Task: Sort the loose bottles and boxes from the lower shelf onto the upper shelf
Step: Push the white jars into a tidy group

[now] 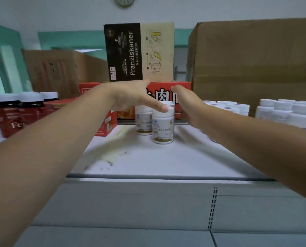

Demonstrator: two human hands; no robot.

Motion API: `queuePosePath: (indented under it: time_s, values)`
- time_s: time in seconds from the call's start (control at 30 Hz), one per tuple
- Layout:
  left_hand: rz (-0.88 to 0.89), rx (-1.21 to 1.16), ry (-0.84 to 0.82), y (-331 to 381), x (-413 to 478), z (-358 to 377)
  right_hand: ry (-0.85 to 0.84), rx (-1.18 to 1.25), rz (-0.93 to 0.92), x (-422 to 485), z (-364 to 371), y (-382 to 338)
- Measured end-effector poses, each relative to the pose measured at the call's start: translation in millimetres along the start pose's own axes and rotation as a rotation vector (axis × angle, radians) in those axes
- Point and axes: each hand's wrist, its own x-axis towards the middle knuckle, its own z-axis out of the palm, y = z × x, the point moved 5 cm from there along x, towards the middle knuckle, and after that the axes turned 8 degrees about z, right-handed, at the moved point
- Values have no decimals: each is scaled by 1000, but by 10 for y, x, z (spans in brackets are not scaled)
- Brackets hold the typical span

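Two white bottles stand on the upper shelf [166,157], toward its back edge and well in from the front lip. The front bottle [163,129] sits between both hands, and the second bottle [143,122] stands just behind it to the left. The left hand [131,97] is spread with straight fingers, its thumb [162,108] lying over the front bottle's cap — whether it presses cannot be told. The right hand [189,106] is flat, fingers loose, just beside the bottles and holding nothing. Bare shelf lies in front of them — a red box [107,123] bounds the left, a red carton [163,93] the back and a cluster of white bottles [228,106] the right.
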Motion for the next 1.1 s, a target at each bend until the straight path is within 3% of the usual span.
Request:
queuePosePath:
  time_s: [0.1,0.27,0.47,0.6,0.9,1.1]
  values:
    - [32,-78,48,-111,4,-41,-12,98,-23,60,13,108]
    - [5,-140,101,-346,-50,-37,-305,-30,-98,36,87,201]
    - [-17,-221,-44,-466,-22,67,-288,-176,-125,-8,-29,326]
    - [6,-308,-48,-485,-14,128,-336,-251,-140,-51,33,346]
    - [-62,-299,44,-733,86,148,-486,-90,-118,-48,142,391]
    - [-78,-315,-13,-813,97,82,-455,-10,-53,85,130,412]
